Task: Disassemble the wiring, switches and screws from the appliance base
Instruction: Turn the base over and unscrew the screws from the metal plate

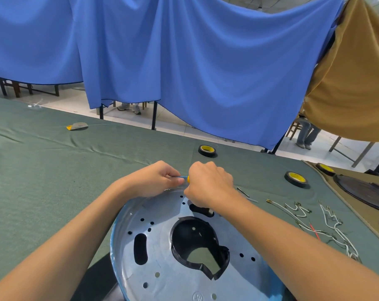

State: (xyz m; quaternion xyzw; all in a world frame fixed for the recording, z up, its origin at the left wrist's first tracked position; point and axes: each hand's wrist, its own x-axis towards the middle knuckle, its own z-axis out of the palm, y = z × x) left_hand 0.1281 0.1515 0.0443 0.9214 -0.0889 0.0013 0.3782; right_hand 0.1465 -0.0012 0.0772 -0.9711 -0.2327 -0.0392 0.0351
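Note:
The round metal appliance base [162,257] lies in front of me on the green cloth, with a black-edged cutout in its middle and several small holes. My right hand [208,185] grips a yellow-handled screwdriver [187,178] over the base's far rim. My left hand [156,180] pinches the tool's blue end beside the right hand. The tip and any screw under it are hidden by my hands. Loose white wires with terminals [327,227] lie on the cloth to the right. Two loose screws [243,191] lie just right of my right wrist.
Black tape rolls sit beyond my hands [207,151] and at the right [296,179]. A dark round appliance part [364,192] rests on a tan mat at the far right. A small yellow-and-grey piece [76,126] lies far left. Blue curtains hang behind the table.

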